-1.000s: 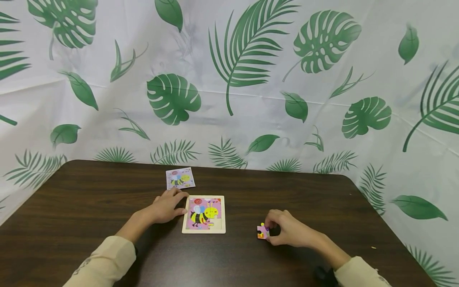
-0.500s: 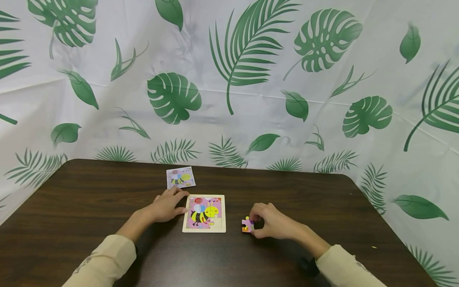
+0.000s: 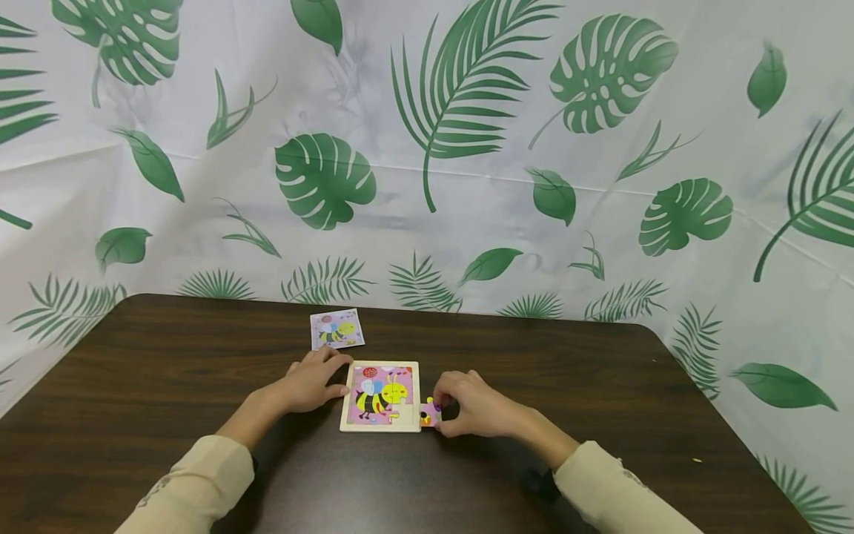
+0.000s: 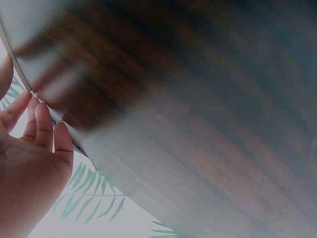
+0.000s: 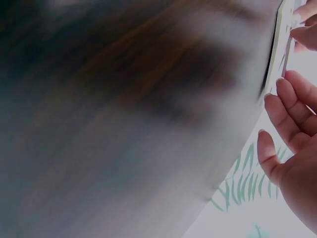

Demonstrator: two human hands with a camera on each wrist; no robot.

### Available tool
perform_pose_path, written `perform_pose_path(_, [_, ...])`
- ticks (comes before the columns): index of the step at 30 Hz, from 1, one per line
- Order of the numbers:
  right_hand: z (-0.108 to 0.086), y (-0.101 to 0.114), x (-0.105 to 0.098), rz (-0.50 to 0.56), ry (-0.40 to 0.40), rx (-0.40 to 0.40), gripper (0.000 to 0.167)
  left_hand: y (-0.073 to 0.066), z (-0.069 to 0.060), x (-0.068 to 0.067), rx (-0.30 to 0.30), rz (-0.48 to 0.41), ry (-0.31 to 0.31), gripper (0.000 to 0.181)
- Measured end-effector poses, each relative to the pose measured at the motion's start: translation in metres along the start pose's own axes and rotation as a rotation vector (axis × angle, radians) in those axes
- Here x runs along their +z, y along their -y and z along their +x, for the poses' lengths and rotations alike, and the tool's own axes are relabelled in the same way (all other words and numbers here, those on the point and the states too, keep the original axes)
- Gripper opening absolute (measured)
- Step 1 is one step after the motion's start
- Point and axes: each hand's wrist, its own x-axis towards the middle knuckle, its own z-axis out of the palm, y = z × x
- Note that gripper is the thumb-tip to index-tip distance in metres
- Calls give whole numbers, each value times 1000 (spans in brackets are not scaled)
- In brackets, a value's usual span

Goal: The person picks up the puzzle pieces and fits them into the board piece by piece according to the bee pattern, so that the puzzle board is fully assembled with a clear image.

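A square wooden puzzle tray [image 3: 380, 428] lies flat in the middle of the table, showing a bee picture [image 3: 371, 397] with an unfilled gap at its lower right. My left hand [image 3: 308, 382] rests at the tray's left side, its forefinger at the upper left corner and its thumb on the left edge. With thumb and fingers my right hand [image 3: 474, 406] pinches a pink jigsaw piece [image 3: 430, 415] by its right side. That piece is at the tray's right edge, level with the gap. In the right wrist view the tray [image 5: 275, 49] shows edge-on, beside my right hand [image 5: 297, 129].
A printed card [image 3: 336, 328] with the same bee lies behind the tray, close to the left hand. The dark wooden table [image 3: 567, 363] ends at a leaf-patterned cloth [image 3: 467, 222] at the back. A tiny yellowish scrap [image 3: 697, 460] lies at the right.
My right hand has moved left across the table, bringing the jigsaw piece up to the tray's right edge. My left hand and the tray have stayed in place.
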Motion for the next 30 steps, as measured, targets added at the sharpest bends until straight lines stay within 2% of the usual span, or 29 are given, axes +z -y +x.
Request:
perform_pose_path(3, [6, 6, 2, 2, 9, 5, 21, -2, -1, -2, -9, -4, 2, 45])
perform_pose_path(4, [9, 7, 3, 0, 12, 6, 21, -8, -3, -6, -32, -23, 17, 44])
perform_pose_path(9, [17, 13, 7, -8, 18, -4, 22, -12, -3, -7, -55, -5, 25, 44])
perform_pose_path(30, [31, 17, 13, -26, 26, -2, 22, -9, -1, -4, -50, -2, 14, 43])
